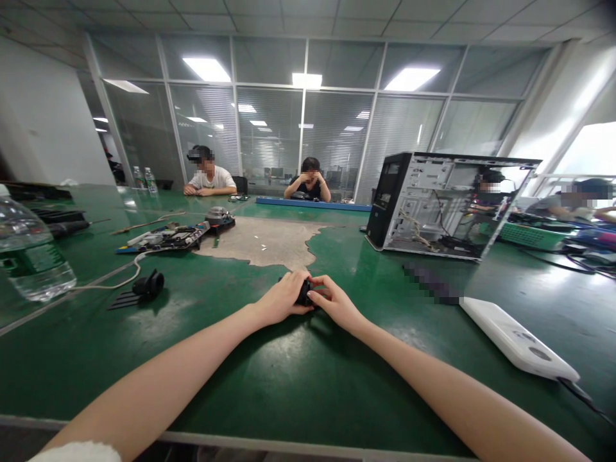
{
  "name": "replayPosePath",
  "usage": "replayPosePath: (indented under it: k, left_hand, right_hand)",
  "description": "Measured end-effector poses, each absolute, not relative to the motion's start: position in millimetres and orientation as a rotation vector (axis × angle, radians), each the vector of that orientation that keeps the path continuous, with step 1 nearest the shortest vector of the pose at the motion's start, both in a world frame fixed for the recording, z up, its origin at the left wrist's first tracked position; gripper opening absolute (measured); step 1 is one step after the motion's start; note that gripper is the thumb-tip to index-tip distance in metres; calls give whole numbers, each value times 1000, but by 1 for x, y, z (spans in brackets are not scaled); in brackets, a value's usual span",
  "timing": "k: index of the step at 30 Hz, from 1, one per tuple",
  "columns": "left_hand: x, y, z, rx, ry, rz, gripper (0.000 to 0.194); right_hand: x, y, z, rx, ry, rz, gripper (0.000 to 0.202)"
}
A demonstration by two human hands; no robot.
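Note:
Near the middle of the green table (289, 366), a small rounded black part (303, 294) sits between my two hands, mostly covered by fingers; its kind cannot be made out. My left hand (283, 296) wraps over it from the left. From the right, my right hand (337, 304) pinches at its side with thumb and fingertips. To the left lies another black piece (150, 283) with a round knob-like end and flat slotted strips. Just beyond my hands spreads a bare beige patch (269, 240) with a ragged edge.
At left stand a water bottle (33, 256) and a circuit board (166, 237) with a cable. An opened computer case (418, 205) stands at right, before a green basket (529, 236). A white phone-like device (520, 337) lies nearer. People sit across the table and at right.

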State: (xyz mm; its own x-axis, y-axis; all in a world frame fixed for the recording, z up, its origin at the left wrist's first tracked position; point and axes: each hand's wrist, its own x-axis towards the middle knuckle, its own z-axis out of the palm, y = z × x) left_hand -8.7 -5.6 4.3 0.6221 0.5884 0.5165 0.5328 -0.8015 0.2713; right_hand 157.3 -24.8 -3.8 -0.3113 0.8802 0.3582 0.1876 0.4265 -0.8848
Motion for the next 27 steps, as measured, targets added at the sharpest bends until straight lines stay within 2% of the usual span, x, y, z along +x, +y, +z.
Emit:
replayPosePath:
  k: [8, 14, 23, 27]
  left_hand:
    - [-8, -5, 2, 2718, 938, 951, 54]
    - [-8, -6, 4, 2757, 961, 915, 54]
    - [-7, -5, 2, 2765, 957, 937, 52]
    - [-7, -5, 2, 2776, 969, 930, 53]
  right_hand:
    - [157, -26, -4, -866, -1746, 965, 18]
    - [159, -21, -7, -926, -1736, 984, 28]
    - [157, -28, -1, -859, -1742, 969, 18]
    - [157, -24, -4, -894, -1726, 977, 25]
